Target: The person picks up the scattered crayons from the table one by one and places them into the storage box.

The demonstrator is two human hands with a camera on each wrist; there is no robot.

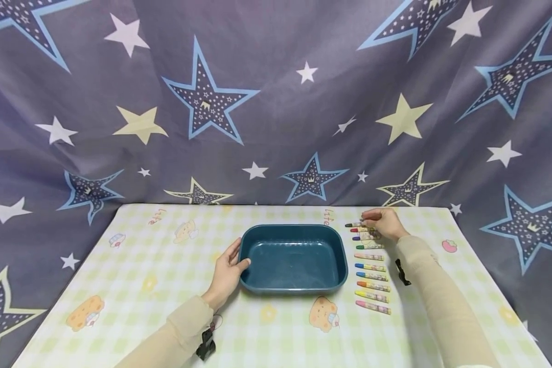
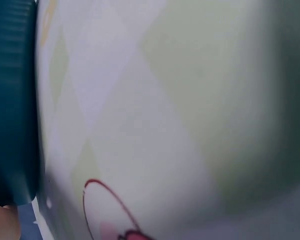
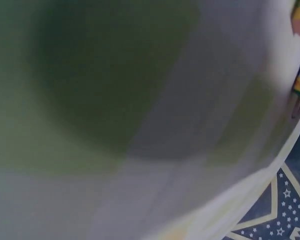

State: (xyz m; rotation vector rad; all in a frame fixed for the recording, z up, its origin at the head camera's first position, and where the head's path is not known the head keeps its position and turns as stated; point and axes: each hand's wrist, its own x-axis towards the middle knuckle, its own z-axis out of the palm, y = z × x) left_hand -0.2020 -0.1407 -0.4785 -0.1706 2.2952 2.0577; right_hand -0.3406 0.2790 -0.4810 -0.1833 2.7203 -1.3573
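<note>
In the head view a dark teal rectangular bin (image 1: 294,260) stands on the table, its inside bare. My left hand (image 1: 227,273) grips its left wall, thumb over the rim and fingers along the outside. The bin's side (image 2: 12,100) fills the left edge of the left wrist view. To the right of the bin, a column of crayons in paper wrappers runs from back to front. My right hand (image 1: 383,223) is at its far end, thumb and fingertips pinching the right end of a black crayon (image 1: 353,225). Just below that hand lies a red crayon (image 1: 359,230).
Nearer crayons include a green crayon (image 1: 365,247), a peach crayon (image 1: 369,256), an orange crayon (image 1: 372,286), a yellow crayon (image 1: 371,296) and a pink crayon (image 1: 372,306). A checked cloth (image 1: 156,276) covers the table. Behind hangs a star-patterned curtain (image 1: 276,117).
</note>
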